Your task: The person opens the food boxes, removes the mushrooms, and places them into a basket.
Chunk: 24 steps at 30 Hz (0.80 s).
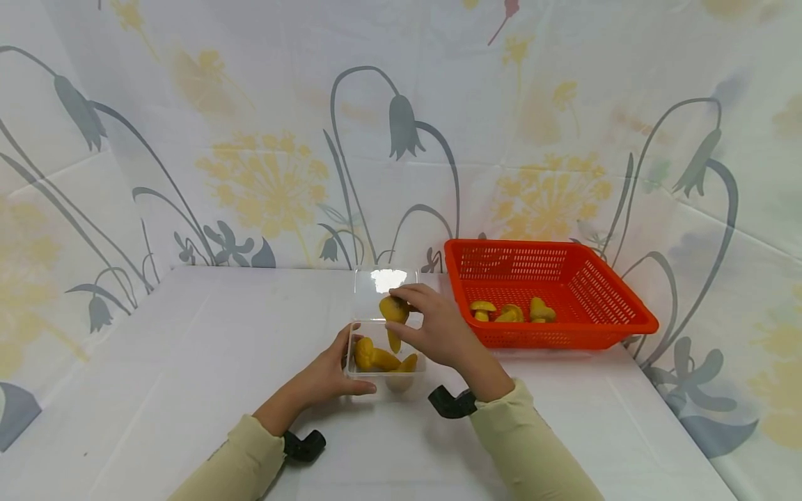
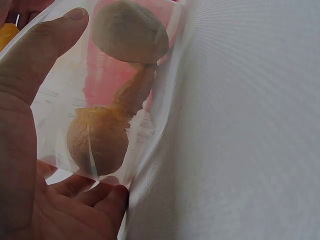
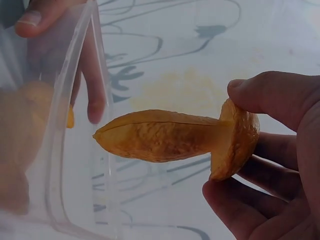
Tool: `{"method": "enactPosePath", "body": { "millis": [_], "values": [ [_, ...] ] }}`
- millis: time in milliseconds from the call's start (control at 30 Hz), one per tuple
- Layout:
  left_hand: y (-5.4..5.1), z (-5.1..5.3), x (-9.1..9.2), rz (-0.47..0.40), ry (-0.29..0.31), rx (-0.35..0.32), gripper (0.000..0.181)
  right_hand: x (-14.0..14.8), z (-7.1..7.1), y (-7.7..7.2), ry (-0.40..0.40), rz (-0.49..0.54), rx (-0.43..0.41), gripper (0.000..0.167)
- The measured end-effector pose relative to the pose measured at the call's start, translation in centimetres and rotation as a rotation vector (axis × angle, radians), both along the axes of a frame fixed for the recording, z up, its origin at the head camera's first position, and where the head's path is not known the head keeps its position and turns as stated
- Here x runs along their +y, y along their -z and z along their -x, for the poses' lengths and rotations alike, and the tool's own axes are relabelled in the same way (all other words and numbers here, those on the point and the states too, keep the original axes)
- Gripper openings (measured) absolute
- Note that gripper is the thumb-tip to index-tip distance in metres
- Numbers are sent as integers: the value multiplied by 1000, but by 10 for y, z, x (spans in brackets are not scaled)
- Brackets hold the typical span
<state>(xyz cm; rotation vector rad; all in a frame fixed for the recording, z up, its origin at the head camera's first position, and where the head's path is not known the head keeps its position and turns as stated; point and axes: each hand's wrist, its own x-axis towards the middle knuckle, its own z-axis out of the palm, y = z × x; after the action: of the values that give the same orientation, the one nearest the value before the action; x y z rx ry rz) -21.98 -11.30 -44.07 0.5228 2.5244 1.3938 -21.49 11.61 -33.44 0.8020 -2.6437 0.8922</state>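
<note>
A clear plastic box stands on the white table with its hinged lid up at the back. My left hand grips its left side, the thumb along the near wall and the other fingers around the side. Two yellow mushrooms lie inside, seen through the wall in the left wrist view. Over the box, my right hand pinches another yellow mushroom by the cap between thumb and fingers. Its stem points down toward the box in the head view.
To the right at the back sits a red perforated basket holding several yellow mushrooms. A patterned cloth hangs behind the table. Dark wrist mounts sit on both forearms.
</note>
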Motion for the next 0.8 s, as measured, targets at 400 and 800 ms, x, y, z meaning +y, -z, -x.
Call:
{"method": "enactPosePath", "body": {
  "millis": [400,800],
  "values": [
    [0,0,0,2,2,0,116,22,7,-9,47,56,23,47],
    [1,0,-1,6,13,13,115,48,15,-16,148,113,21,46]
  ]
}}
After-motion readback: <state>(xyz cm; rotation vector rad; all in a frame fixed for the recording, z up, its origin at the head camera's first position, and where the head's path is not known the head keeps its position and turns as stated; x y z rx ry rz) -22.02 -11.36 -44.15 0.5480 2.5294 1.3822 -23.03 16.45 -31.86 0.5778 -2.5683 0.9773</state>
